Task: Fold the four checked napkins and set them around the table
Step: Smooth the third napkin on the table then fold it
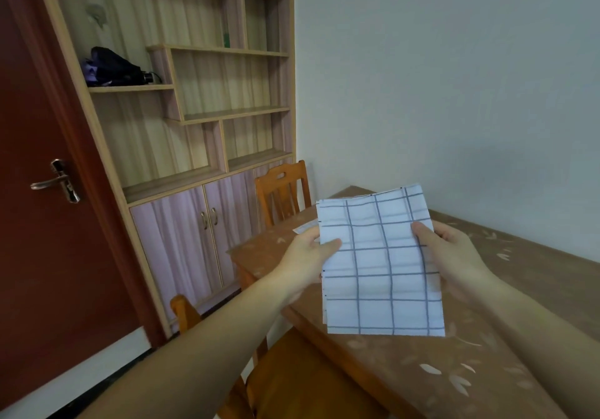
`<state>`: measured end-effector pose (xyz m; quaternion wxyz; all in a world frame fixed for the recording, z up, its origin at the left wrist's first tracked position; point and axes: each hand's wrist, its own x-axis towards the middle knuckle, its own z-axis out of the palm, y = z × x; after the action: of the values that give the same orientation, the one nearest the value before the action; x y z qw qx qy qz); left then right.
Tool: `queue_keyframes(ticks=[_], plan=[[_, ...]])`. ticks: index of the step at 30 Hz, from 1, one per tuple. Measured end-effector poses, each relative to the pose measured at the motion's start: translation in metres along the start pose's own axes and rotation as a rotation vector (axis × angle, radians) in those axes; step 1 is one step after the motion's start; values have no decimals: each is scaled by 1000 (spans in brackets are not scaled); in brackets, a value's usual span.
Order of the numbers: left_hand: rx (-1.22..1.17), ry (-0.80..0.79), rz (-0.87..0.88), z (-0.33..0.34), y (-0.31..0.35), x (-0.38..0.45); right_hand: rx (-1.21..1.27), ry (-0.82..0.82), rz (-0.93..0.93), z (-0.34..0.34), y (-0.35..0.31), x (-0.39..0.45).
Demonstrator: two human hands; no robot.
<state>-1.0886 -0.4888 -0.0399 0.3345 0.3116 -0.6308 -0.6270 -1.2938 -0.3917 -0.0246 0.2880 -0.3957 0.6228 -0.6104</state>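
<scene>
Two hands grip one folded checked napkin [380, 262] above the counter [519, 288]: left hand [308, 256] pinches its left edge, right hand [451, 256] its right edge.

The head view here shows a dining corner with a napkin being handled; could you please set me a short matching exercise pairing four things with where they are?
Things:
1. checked napkin
2. dark umbrella
3. far chair
4. door handle

Places:
A. on a shelf of the wall unit
B. on the red door at the left
C. held between the left hand and the right hand above the table
D. pushed up to the table's far end, beside the cabinet doors

Pairs: 1-C, 2-A, 3-D, 4-B
</scene>
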Motion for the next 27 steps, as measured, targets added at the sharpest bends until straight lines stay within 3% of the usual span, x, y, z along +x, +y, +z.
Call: queue_keyframes(ticks=[3,7,10,13,18,23,27], plan=[[-52,61,51,1,6,2,26,-185,82,-8,-1,-3],[-141,62,2,-6,9,6,-144,-452,169,-20,5,-5],[-164,-121,-70,-15,9,2,-142,-425,135,-22,6,-4],[31,-227,-120,-20,8,-1,-144,-357,105,-21,5,-4],[111,-141,-105,-25,6,1,-120,-393,126,-26,4,-5],[4,-50,-96,-23,3,3,-25,-396,95,-29,1,-4],[-99,89,-123,-18,7,8,-84,-359,30,-32,-3,-3]])
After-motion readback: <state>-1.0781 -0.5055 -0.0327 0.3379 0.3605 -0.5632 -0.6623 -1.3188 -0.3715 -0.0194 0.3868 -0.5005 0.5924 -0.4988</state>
